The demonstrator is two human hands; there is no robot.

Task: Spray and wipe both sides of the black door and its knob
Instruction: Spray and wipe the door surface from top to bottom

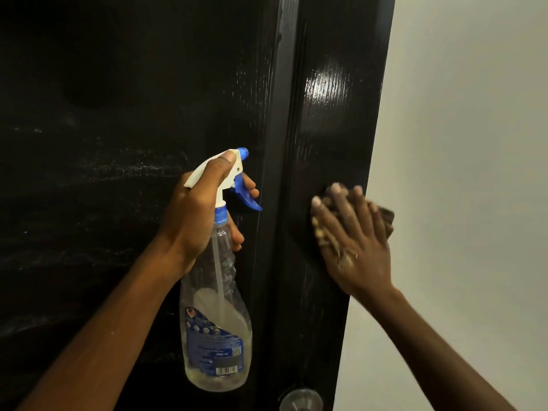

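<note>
Clear plastic spray bottle (216,315), gripped by our left hand (198,212); at three o'clock our flat-fingered right hand (353,247) wipes brown cloth (385,216) over glossy black door (320,129); six-o'clock knob (301,400) likely next.

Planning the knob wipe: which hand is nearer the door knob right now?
Right. The right hand presses the cloth on the door above the knob; the left hand holds the spray bottle higher and further left.

Head view faces the door (148,84) squarely (very close).
</note>
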